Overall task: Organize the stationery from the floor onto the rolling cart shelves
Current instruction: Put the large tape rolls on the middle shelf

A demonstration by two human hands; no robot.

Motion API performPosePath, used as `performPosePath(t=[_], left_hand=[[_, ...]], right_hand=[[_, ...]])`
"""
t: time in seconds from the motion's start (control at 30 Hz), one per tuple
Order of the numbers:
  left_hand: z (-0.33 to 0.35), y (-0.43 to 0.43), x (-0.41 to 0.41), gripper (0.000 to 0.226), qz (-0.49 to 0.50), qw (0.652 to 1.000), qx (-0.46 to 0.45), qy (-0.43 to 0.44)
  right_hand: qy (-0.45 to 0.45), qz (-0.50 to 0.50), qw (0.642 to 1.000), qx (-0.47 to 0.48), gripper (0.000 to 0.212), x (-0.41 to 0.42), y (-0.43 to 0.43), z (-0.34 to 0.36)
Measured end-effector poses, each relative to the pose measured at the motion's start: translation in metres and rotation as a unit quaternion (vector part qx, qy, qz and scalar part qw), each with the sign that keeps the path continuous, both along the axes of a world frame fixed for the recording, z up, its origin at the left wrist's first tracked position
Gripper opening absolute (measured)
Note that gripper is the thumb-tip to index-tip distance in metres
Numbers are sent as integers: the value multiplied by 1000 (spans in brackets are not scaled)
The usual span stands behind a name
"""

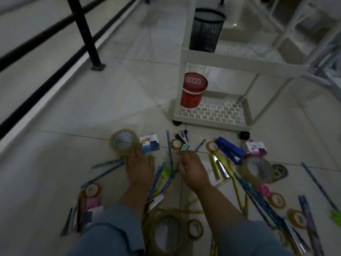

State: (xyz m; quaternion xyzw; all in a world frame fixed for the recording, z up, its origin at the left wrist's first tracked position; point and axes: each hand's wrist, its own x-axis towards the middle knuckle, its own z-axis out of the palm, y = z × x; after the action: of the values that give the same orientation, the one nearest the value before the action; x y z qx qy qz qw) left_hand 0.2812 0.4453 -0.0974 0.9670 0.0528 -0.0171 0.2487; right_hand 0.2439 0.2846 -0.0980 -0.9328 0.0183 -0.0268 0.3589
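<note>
Stationery lies scattered on the tiled floor: blue pencils (170, 150), yellow pens (217, 165), a blue stapler (228, 149), big tape rolls (123, 143) (256, 169) and several small ones (276, 200). My left hand (139, 166) lies flat over pencils, fingers straight, fingertips beside the left big roll and a blue-white box (149, 145). My right hand (191, 169) is palm down in the middle of the pile, its fingers curled round a blue pencil near a small eraser (185, 147). The white rolling cart (212, 121) stands just beyond.
A black mesh pen cup (206, 30) stands on the cart's upper shelf and a red lidded tub (193, 91) on its bottom shelf. A black post (86, 34) and rails run along the left. White furniture legs (299, 24) stand behind the cart.
</note>
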Motion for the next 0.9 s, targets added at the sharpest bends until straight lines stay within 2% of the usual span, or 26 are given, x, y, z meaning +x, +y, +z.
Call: performPosePath(t=[0.07, 0.13, 0.2, 0.27, 0.43, 0.57, 0.7, 0.8, 0.9], left_hand=[[-4, 12, 14, 62, -19, 997, 66, 41], [-13, 32, 28, 61, -32, 991, 118, 61], [-18, 49, 40, 58, -46, 982, 148, 106], [-15, 53, 44, 51, -61, 973, 183, 128], [-10, 52, 50, 40, -79, 962, 244, 97], [-6, 56, 44, 44, -72, 970, 225, 58], [-5, 63, 43, 48, -55, 989, 140, 2], [-2, 66, 42, 45, -37, 993, 96, -61], [11, 60, 40, 40, -37, 993, 49, -103]], right_hand=[[28, 22, 997, 70, 42, -5, 7, -4], [84, 65, 985, 135, 26, -9, 9, -7], [149, 117, 971, 144, 19, -10, 6, -6], [203, 151, 955, 154, 22, -14, 6, 2], [290, 235, 924, 82, 28, -22, 15, 12], [316, 277, 907, 35, 31, -23, 19, 9], [297, 262, 918, 12, 24, -23, 16, 13], [273, 215, 938, 1, 20, -18, 2, 19], [221, 118, 968, 8, 16, -10, -20, 34]])
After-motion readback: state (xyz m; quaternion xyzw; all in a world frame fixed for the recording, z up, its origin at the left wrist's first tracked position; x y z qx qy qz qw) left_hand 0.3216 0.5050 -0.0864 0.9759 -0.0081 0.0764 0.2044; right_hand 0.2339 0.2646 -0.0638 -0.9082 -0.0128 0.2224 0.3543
